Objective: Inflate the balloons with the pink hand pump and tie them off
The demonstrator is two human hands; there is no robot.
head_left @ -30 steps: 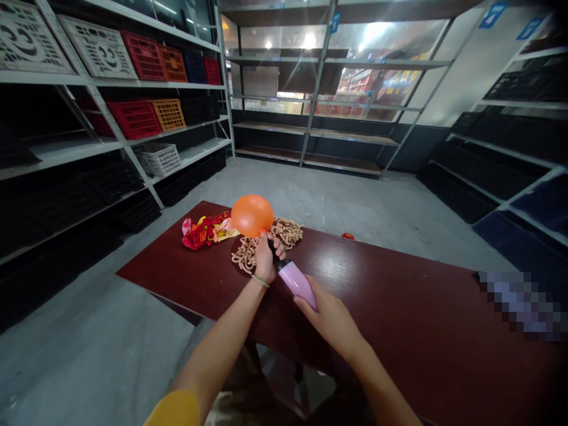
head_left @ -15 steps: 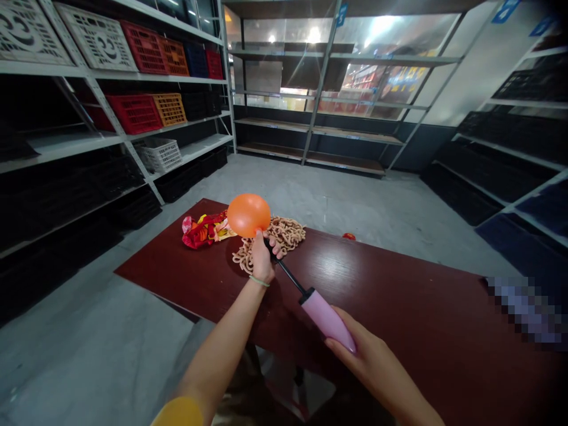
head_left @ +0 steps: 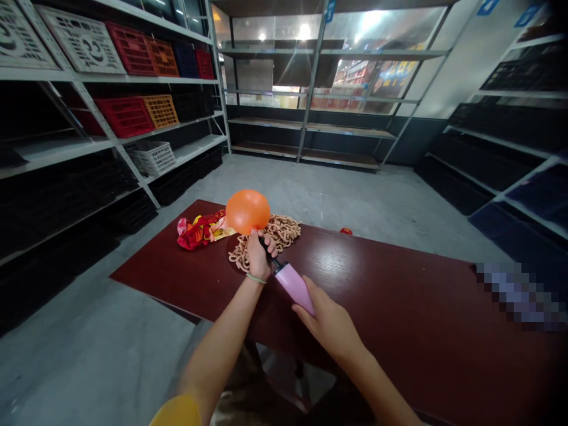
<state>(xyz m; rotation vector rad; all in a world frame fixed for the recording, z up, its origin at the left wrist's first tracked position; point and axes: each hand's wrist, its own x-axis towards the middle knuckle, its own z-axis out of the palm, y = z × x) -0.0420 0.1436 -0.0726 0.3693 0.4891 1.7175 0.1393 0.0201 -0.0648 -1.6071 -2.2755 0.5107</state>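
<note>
The left hand [head_left: 261, 255] is curled tight round the black end of a pink hand pump [head_left: 293, 287], thumb at the neck of an inflated orange balloon [head_left: 247, 211], which stands at eleven o'clock from that hand. The right hand [head_left: 331, 319], between four and five o'clock from the left, is wrapped round the pump's pink body. Behind the left hand, tan rope-like strands [head_left: 287, 231] lie heaped on a dark red desk [head_left: 377, 290]; at ten o'clock rests a crumpled, multicoloured bundle [head_left: 195, 232].
</note>
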